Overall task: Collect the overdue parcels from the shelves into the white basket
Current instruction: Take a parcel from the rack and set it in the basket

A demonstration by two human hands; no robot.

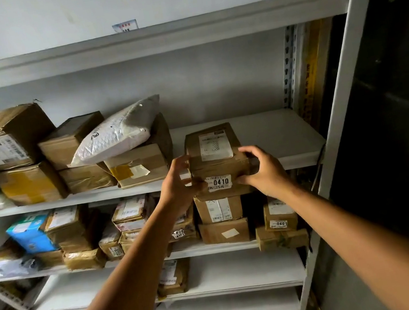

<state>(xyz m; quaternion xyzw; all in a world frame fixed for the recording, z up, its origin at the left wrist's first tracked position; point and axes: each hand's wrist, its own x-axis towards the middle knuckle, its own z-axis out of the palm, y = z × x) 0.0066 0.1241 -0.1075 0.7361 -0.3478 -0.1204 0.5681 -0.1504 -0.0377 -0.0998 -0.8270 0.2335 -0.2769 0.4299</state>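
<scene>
Head view: creased, tape-wrapped brown cardboard parcel labelled 0410 (217,162) at front edge of white metal shelf (275,131); left hand (178,184) and right hand (264,168), fingers curled, grip its sides.

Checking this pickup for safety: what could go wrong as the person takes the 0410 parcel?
The 0410 parcel is pinched only at its front corners by the left hand and right hand, so it might slip. The white bubble mailer leans on the neighbouring boxes; a nudge could topple it.
</scene>
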